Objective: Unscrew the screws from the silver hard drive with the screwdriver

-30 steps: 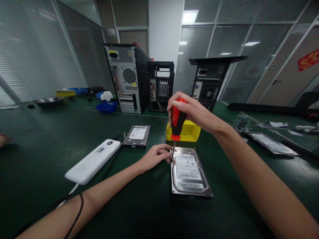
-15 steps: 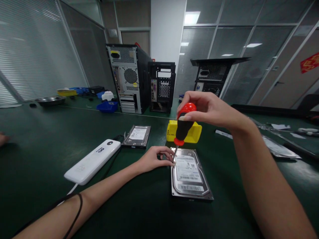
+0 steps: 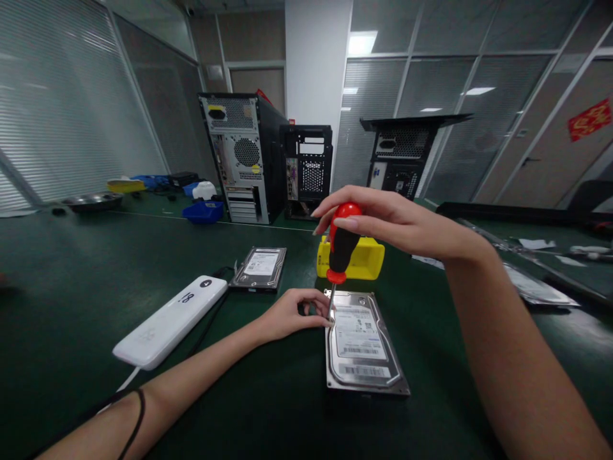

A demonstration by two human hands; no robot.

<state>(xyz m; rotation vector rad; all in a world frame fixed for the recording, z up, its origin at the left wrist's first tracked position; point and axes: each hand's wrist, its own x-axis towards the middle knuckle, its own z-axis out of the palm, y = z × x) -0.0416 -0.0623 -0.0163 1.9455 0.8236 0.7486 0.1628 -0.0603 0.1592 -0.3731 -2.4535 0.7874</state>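
A silver hard drive (image 3: 359, 345) with a white label lies flat on the green table in front of me. My right hand (image 3: 378, 220) grips the red and black handle of a screwdriver (image 3: 342, 246) from above, thumb on the near side and fingers reaching over the top. The screwdriver stands nearly upright, its tip at the drive's left edge. There my left hand (image 3: 299, 313) has thumb and fingers closed at the drive's edge, close around the tip. Any screw under the tip is hidden.
Behind the drive sits a yellow bin (image 3: 368, 259). To the left lie a second hard drive (image 3: 261, 268) and a white power bank (image 3: 172, 322) with cables. Computer cases (image 3: 239, 153) stand at the back; another drive (image 3: 541, 284) lies far right.
My right hand's fingers have loosened and stretched forward over the screwdriver handle, which stands more upright. My left hand stays at the drive's edge. The view has shifted slightly.
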